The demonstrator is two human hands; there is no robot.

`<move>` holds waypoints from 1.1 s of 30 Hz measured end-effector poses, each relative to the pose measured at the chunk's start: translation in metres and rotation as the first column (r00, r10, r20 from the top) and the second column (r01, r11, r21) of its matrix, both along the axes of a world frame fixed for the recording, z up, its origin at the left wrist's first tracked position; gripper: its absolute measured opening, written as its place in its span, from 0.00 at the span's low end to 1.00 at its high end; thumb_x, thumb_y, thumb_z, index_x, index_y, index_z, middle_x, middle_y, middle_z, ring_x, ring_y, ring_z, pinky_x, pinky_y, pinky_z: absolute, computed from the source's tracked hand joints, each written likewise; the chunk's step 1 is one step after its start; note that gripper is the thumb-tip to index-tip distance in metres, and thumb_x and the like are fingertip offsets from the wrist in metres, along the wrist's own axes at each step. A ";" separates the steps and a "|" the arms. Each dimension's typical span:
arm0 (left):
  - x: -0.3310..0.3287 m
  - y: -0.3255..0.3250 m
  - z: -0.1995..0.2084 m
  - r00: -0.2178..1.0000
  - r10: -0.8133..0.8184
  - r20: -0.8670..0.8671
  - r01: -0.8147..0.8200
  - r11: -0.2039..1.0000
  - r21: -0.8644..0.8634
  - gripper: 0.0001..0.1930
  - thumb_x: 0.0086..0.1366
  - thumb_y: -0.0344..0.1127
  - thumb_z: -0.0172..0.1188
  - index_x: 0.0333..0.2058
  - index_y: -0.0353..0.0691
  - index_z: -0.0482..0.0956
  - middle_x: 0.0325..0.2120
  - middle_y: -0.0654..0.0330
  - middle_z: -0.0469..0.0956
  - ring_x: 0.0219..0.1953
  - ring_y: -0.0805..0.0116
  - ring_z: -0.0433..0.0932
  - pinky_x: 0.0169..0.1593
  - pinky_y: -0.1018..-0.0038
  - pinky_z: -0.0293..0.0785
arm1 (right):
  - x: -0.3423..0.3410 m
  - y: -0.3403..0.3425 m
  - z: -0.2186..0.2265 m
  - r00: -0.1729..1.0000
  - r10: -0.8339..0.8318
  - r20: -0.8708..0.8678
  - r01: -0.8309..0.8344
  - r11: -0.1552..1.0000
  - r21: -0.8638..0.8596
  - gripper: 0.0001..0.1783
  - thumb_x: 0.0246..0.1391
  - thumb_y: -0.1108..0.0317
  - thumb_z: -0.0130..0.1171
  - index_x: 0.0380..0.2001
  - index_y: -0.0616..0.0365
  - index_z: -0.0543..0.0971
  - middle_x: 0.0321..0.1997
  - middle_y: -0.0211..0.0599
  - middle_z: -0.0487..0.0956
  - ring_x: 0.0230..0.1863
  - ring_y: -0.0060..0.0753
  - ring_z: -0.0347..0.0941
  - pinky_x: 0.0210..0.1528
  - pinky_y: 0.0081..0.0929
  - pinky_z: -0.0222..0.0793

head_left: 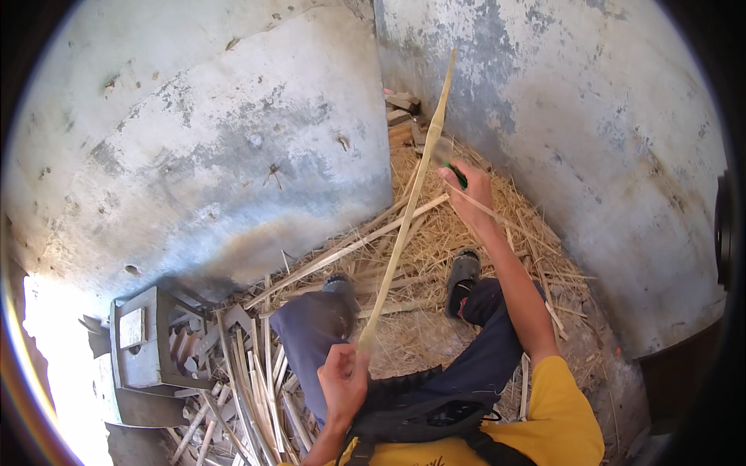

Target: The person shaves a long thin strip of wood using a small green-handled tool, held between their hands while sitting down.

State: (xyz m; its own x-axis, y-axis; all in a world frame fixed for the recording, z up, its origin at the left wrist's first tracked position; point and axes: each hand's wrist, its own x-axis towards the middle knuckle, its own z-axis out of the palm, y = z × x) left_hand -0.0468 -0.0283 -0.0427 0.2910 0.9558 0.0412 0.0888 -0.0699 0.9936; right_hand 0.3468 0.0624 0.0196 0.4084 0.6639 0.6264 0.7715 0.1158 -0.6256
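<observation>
A long, pale bamboo strip (pixel 414 202) slants up and away across the middle, its far end narrowing to a point. The fingers of my left hand (pixel 342 386) are closed round its near end, above my lap. My right hand (pixel 474 194) is stretched forward and grips a green-handled knife (pixel 457 177). The knife's greyish blade is smeared by motion and lies close beside the strip's far part; whether it touches cannot be made out. A thin sliver (pixel 486 208) trails from near my right fingers down past the wrist.
Straw-like shavings (pixel 497 221) cover the floor between my shoes, up to the corner of two worn walls (pixel 256 116). Several loose bamboo strips (pixel 260 380) lie to the left, beside a grey metal box-like frame (pixel 148 342). Bricks (pixel 402 116) are piled in the corner.
</observation>
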 end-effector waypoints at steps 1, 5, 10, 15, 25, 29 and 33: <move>-0.002 -0.001 0.000 1.000 -0.001 0.007 0.001 1.000 -0.011 0.08 0.69 0.24 0.66 0.43 0.29 0.78 0.29 0.61 0.85 0.31 0.85 0.76 0.34 0.83 0.74 | 0.009 0.002 0.000 0.999 -0.019 0.032 0.018 1.000 0.011 0.22 0.69 0.51 0.61 0.43 0.63 0.86 0.26 0.41 0.82 0.22 0.33 0.74 0.29 0.31 0.68; -0.010 0.001 -0.005 1.000 -0.023 -0.020 0.022 0.999 -0.027 0.08 0.70 0.25 0.66 0.43 0.30 0.76 0.29 0.61 0.85 0.32 0.84 0.78 0.36 0.82 0.76 | 0.000 0.006 -0.009 0.999 0.031 -0.030 -0.030 0.999 0.045 0.21 0.71 0.51 0.60 0.44 0.60 0.86 0.24 0.31 0.78 0.22 0.25 0.68 0.27 0.29 0.64; -0.023 0.004 -0.008 0.998 -0.067 -0.013 0.066 0.996 -0.063 0.10 0.71 0.26 0.66 0.46 0.32 0.75 0.29 0.62 0.84 0.32 0.83 0.77 0.36 0.82 0.75 | -0.012 -0.008 0.003 0.726 0.350 -0.592 -0.376 0.923 0.084 0.19 0.72 0.52 0.59 0.50 0.56 0.85 0.24 0.21 0.73 0.20 0.13 0.61 0.23 0.19 0.56; -0.029 0.009 -0.007 0.989 -0.150 -0.019 0.146 0.980 -0.138 0.11 0.72 0.28 0.65 0.48 0.34 0.73 0.28 0.63 0.82 0.27 0.84 0.74 0.29 0.83 0.70 | -0.025 -0.014 0.010 0.412 0.428 -0.804 -0.520 0.835 0.177 0.16 0.73 0.57 0.59 0.54 0.56 0.80 0.22 0.18 0.64 0.16 0.10 0.53 0.20 0.15 0.50; -0.016 0.047 0.032 0.829 -0.438 -0.348 0.485 0.873 0.057 0.19 0.78 0.36 0.59 0.59 0.31 0.69 0.40 0.53 0.84 0.45 0.65 0.86 0.49 0.68 0.83 | -0.057 -0.016 0.023 0.496 0.354 -0.793 -0.474 0.875 0.094 0.17 0.68 0.61 0.66 0.53 0.60 0.84 0.23 0.14 0.67 0.17 0.08 0.52 0.20 0.18 0.44; 0.041 0.065 0.072 0.870 -0.408 -0.278 0.465 0.865 0.187 0.17 0.78 0.35 0.59 0.58 0.32 0.70 0.39 0.56 0.84 0.43 0.66 0.86 0.47 0.69 0.83 | -0.060 -0.019 0.022 0.536 0.364 -0.762 -0.422 0.897 0.132 0.17 0.68 0.62 0.66 0.54 0.60 0.84 0.23 0.13 0.67 0.18 0.07 0.53 0.20 0.18 0.45; 0.091 0.097 0.075 0.797 -0.593 -0.116 0.595 0.803 -0.024 0.12 0.80 0.35 0.55 0.55 0.35 0.72 0.36 0.61 0.82 0.35 0.70 0.85 0.43 0.71 0.82 | -0.043 -0.025 0.029 0.511 0.324 -0.796 -0.394 0.912 0.119 0.20 0.67 0.64 0.66 0.58 0.59 0.82 0.24 0.14 0.67 0.19 0.08 0.53 0.21 0.17 0.46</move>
State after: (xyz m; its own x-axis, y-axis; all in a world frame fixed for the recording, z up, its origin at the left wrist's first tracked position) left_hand 0.0439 0.0691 0.0324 0.8049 0.5932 -0.0153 0.1354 -0.1584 0.9780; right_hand 0.3033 0.0376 0.0489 0.4260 0.8960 0.1253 -0.1299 0.1977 -0.9716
